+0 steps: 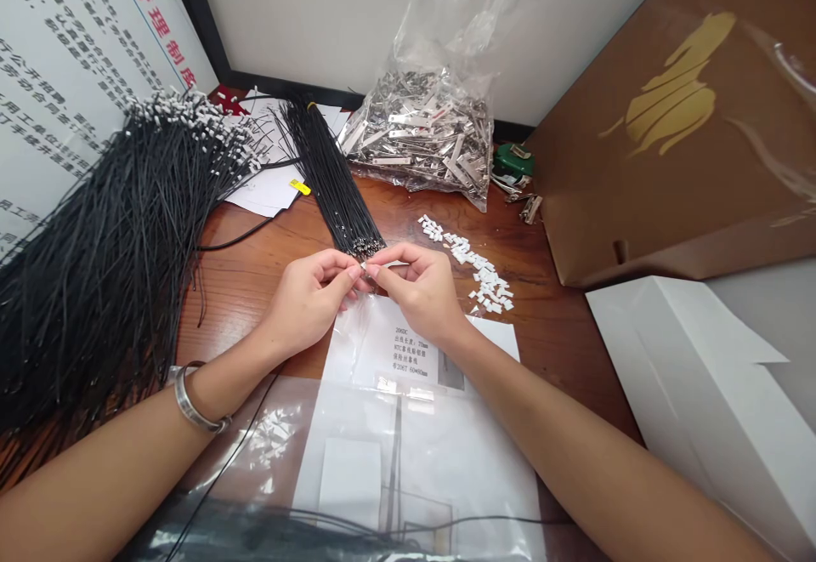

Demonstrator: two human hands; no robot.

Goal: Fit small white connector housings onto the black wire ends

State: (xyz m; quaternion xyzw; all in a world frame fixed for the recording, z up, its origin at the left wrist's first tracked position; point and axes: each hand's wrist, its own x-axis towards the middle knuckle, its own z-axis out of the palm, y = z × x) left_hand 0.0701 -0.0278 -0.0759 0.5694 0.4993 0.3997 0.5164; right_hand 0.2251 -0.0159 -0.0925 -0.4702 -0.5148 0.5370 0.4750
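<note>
My left hand (315, 294) and my right hand (417, 290) meet at the centre of the view, thumbs and forefingers pinched close together. Between the fingertips is a tiny whitish piece, too small to make out clearly. Just beyond my hands lies a bundle of black wires (331, 184), its near ends touching or close to the fingers. Small white pieces (488, 277) are scattered to the right of my right hand. Below my hands a printed white sheet (472, 443) lies partly under clear plastic.
A large heap of black wires with white tips (102, 264) fills the left side. Behind stands a clear bag of metal clips (421, 133), beside a green object (513, 161). A brown box (676, 120) and white folded card (701, 383) are at the right.
</note>
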